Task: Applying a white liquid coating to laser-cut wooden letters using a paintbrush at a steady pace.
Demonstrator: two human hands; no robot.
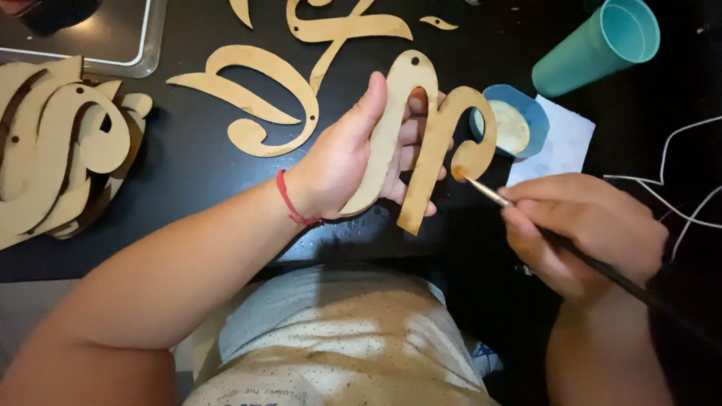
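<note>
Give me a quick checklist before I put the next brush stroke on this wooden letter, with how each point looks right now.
1. Left hand grips the wooden letter firmly, thumb over its face: ok.
2. Right hand holds the paintbrush like a pencil: ok.
3. Brush tip meets the curled end of the letter: ok.
4. Blue paint dish within easy reach, on the white paper: ok.
5. Paint left on the bristles: cannot tell.
6. Teal cup lies tilted near the dish; whether it holds water: cannot tell.
</note>
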